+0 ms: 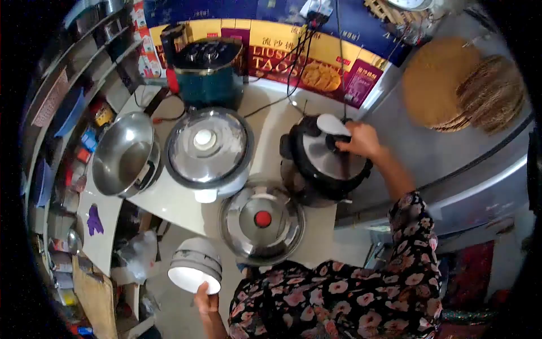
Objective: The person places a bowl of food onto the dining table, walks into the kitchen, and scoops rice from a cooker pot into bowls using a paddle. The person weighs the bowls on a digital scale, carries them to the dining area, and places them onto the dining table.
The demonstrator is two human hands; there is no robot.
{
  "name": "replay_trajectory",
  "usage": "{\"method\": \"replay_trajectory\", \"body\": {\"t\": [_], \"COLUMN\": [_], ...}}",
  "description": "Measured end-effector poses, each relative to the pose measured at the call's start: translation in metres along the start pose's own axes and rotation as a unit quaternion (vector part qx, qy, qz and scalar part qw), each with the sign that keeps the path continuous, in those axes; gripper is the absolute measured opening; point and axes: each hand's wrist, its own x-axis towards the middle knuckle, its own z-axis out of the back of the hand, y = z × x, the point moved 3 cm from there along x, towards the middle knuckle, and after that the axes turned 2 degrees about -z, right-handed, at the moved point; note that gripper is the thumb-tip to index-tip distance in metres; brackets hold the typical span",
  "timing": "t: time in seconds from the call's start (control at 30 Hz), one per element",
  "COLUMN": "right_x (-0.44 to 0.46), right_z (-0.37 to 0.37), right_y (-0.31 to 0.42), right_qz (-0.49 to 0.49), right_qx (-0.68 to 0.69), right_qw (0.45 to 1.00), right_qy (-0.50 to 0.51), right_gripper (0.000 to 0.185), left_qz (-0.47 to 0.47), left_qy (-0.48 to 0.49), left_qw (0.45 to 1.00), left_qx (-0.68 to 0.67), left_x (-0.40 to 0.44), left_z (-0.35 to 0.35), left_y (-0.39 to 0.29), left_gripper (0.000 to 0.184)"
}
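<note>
My left hand (206,300) grips a small stack of bowls (192,252) by the rim. The stack is tilted, and the white inside of one bowl faces me. On the right, my right hand (363,139) is closed over the lid of an electric pressure cooker (333,164). A white rice paddle (332,125) sticks out to the left from between its fingers. Those fingers are at the lid's black handle; whether they also grip it I cannot tell. The lid sits on the cooker.
Left of the cooker stands a pot with a glass lid (209,148). Nearer is a lidded steel pot (262,231) with a red knob. A steel wok (125,157), a dark green appliance (208,79) and cables (293,73) are further left and back. Shelves (62,107) line the left.
</note>
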Motion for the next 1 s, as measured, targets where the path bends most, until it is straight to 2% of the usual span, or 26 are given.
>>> {"method": "replay_trajectory", "body": {"t": [0.03, 0.1, 0.17, 0.2, 0.23, 0.27, 0.3, 0.33, 0.37, 0.43, 0.47, 0.53, 0.57, 0.63, 0.7, 0.73, 0.77, 0.8, 0.83, 0.87, 0.9, 1.0], "right_x": [0.001, 0.002, 0.003, 0.0, 0.001, 0.0, -0.002, -0.004, -0.002, -0.001, -0.001, -0.004, -0.005, -0.008, -0.01, -0.016, -0.019, -0.025, -0.031, -0.042, -0.055, -0.094], "right_z": [0.003, 0.004, -0.008, 0.015, 0.008, -0.008, -0.005, 0.008, 0.004, 0.018, 0.019, 0.026, 0.023, 0.034, 0.048, 0.058, 0.069, 0.078, 0.086, 0.097, 0.108, 0.124], "right_y": [0.001, 0.002, -0.01, 0.011, 0.006, -0.009, -0.011, -0.002, -0.011, -0.012, -0.013, -0.019, -0.021, -0.028, -0.028, -0.027, -0.025, -0.023, -0.018, -0.011, -0.008, -0.01], "right_qz": [0.009, -0.044, -0.104, -0.109, -0.097, -0.088, -0.024, -0.011, -0.045, -0.116, -0.114, -0.141, -0.148, -0.124, -0.153, -0.169, -0.211, -0.252, -0.263, -0.254, -0.243, -0.26], "right_qx": [-0.008, -0.031, -0.053, 0.016, 0.024, -0.029, -0.016, 0.013, 0.007, 0.105, 0.105, 0.125, 0.118, 0.076, -0.01, -0.025, 0.016, 0.06, 0.051, 0.11, 0.168, 0.219], "right_qw": [1.0, 0.996, 0.986, 0.989, 0.99, 0.993, 0.999, 1.0, 0.998, 0.986, 0.986, 0.982, 0.982, 0.988, 0.986, 0.983, 0.976, 0.965, 0.963, 0.958, 0.947, 0.931], "right_qy": [-0.023, 0.066, 0.118, 0.096, 0.096, 0.07, 0.036, 0.007, 0.041, 0.064, 0.067, 0.017, 0.021, -0.054, -0.067, -0.064, -0.043, -0.026, -0.029, -0.076, -0.125, -0.134], "right_gripper": [0.046, 0.047, 0.048, 0.048, 0.045, 0.043, 0.042, 0.04, 0.04, 0.039, 0.039, 0.04, 0.04, 0.043, 0.038, 0.038, 0.038, 0.039, 0.039, 0.037, 0.036, 0.03], "left_qz": [-0.007, -0.014, 0.092, 0.061, 0.032, 0.037, 0.046, 0.041, 0.039, 0.044, 0.041, 0.043, 0.062, -0.002, 0.055, 0.03, 0.0, 0.008, 0.037, 0.065, 0.073, 0.072], "left_qy": [0.005, 0.011, -0.021, -0.047, -0.074, -0.074, -0.067, -0.07, -0.065, -0.076, -0.055, -0.073, -0.096, -0.031, 0.02, 0.01, 0.0, 0.012, 0.016, 0.021, 0.035, 0.006], "left_qw": [0.999, 0.996, 0.993, 0.996, 0.996, 0.996, 0.997, 0.997, 0.997, 0.995, 0.997, 0.996, 0.993, 1.0, 0.996, 0.999, 0.999, 0.999, 0.999, 0.994, 0.994, 0.992], "left_qx": [-0.04, -0.084, -0.065, -0.049, -0.032, -0.025, -0.017, -0.022, -0.027, -0.037, -0.024, -0.021, -0.008, -0.004, -0.067, -0.016, 0.034, 0.037, -0.023, -0.082, -0.079, -0.107], "left_x": [-0.006, 0.005, 0.01, -0.007, -0.017, -0.008, 0.003, 0.002, 0.005, 0.017, 0.028, 0.054, 0.067, 0.048, 0.132, 0.122, 0.112, 0.124, 0.143, 0.159, 0.165, 0.172], "left_z": [-0.013, -0.023, 0.007, -0.014, -0.043, -0.036, -0.029, -0.038, -0.047, -0.052, -0.049, -0.038, -0.035, -0.081, -0.023, -0.049, -0.073, -0.071, -0.064, -0.058, -0.062, -0.069], "left_y": [-0.002, 0.004, 0.014, 0.003, -0.01, -0.007, -0.001, -0.004, -0.009, -0.015, -0.016, -0.016, -0.016, -0.047, -0.025, -0.038, -0.055, -0.052, -0.051, -0.049, -0.049, -0.056], "left_gripper": [0.054, 0.054, 0.053, 0.053, 0.052, 0.052, 0.052, 0.052, 0.051, 0.051, 0.05, 0.047, 0.046, 0.045, 0.045, 0.046, 0.046, 0.046, 0.048, 0.049, 0.049, 0.056]}}
